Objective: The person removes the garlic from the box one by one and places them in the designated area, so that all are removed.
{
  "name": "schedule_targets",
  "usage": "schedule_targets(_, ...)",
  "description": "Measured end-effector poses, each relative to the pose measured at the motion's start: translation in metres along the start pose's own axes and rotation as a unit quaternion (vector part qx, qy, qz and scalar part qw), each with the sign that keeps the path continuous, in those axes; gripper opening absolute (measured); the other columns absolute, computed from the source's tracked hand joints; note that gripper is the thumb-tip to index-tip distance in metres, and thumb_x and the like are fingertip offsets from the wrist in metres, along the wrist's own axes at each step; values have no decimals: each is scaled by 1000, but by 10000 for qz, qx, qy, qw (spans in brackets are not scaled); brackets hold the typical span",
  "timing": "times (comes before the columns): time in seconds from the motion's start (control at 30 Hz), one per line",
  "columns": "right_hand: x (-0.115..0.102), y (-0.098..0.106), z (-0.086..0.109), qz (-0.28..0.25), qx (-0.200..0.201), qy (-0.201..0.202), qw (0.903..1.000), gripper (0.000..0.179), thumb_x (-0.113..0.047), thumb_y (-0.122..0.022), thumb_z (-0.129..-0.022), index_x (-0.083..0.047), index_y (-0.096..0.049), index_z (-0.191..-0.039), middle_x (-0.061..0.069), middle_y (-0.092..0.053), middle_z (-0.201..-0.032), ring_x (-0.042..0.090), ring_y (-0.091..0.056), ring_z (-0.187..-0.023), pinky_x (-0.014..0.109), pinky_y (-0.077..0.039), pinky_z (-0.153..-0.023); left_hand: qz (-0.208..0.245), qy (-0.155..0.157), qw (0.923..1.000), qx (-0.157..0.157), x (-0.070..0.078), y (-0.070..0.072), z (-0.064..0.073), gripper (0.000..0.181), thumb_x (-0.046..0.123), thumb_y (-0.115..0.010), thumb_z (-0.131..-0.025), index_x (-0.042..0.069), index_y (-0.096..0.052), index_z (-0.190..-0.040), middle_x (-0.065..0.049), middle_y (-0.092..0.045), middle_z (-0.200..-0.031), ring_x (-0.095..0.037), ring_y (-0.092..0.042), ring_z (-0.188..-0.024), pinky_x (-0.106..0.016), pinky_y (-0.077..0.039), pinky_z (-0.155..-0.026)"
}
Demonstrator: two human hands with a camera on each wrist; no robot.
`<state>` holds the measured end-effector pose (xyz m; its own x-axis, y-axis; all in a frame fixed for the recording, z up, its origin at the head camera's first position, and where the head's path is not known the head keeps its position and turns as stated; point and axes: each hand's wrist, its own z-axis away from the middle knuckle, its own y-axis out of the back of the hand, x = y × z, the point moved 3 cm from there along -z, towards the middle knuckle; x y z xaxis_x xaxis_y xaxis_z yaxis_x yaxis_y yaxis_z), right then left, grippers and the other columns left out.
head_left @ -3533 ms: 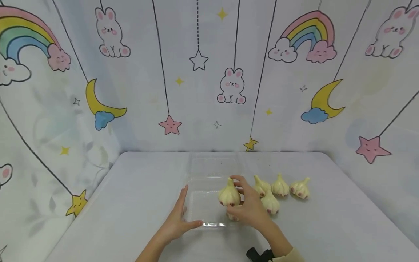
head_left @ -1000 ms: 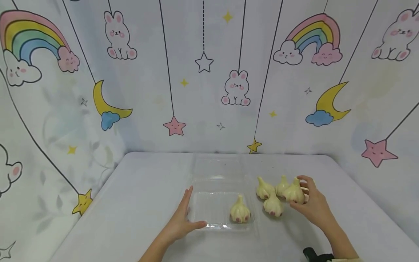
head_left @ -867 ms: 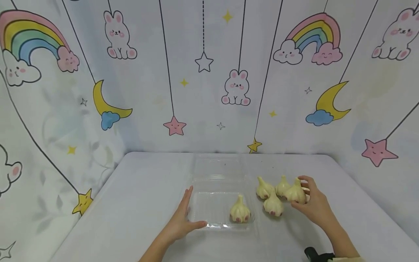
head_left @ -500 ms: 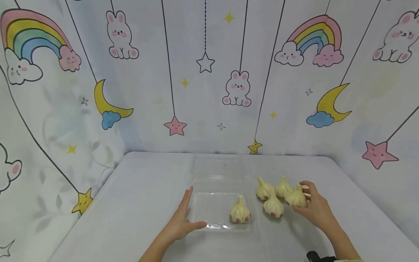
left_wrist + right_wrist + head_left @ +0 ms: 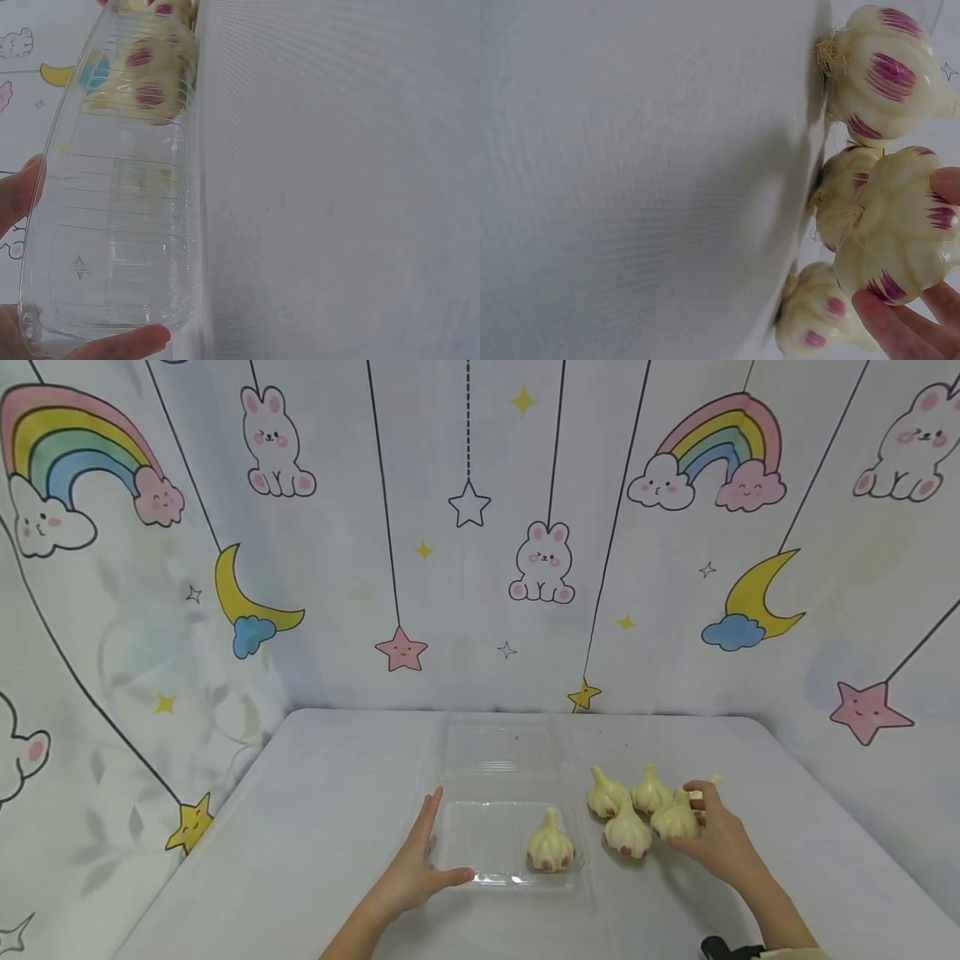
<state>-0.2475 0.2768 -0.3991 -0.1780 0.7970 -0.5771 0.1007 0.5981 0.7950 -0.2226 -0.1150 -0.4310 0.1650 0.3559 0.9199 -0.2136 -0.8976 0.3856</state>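
Note:
My left hand [image 5: 408,860] spans the near left corner of a clear plastic clamshell box [image 5: 480,839]. Its fingers are fairly straight against the side, thumb along the front edge; the left wrist view shows fingertips at the box wall [image 5: 127,259]. One garlic bulb [image 5: 551,842] sits at the right end of the box. My right hand [image 5: 720,842] holds another garlic bulb [image 5: 676,818] between thumb and fingers, beside the loose ones. In the right wrist view the held bulb [image 5: 900,225] seems just off the table, roots toward it.
Loose garlic bulbs lie close by: one at left [image 5: 606,793], one in front [image 5: 627,832], one behind [image 5: 651,790]. Another, mostly hidden behind the right hand, shows its stem [image 5: 716,779]. The box lid [image 5: 502,743] lies open toward the back. White table [image 5: 337,777], patterned cloth [image 5: 330,527] behind.
At first my right hand held a bulb above the box; that bulb is now at the right, by the loose ones. Lately it has shifted slightly nearer and left. The left hand stays.

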Motion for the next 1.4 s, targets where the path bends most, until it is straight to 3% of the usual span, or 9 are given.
schedule_targets(0.7,8,-11,-7,87,-285,-60,9995,78,-18,-79,-69,1,-27,-123,42,-47,-112,55,-48,-103,60,-44,-78,260,-100,9995,-125,0,1,2,111,19,-79,-70,24,0,-148,-23,12,-149,-52,-13,-129,-60,-24,-100)
schedule_targets(1.4,9,-13,-6,-19,-463,-184,9988,83,-24,-79,-71,4,-26,-128,41,-45,-117,55,-50,-100,56,-48,-78,83,-92,9999,-95,0,1,1,112,21,-80,-69,25,0,-148,-24,11,-149,-53,-16,-128,-59,-26,-100)
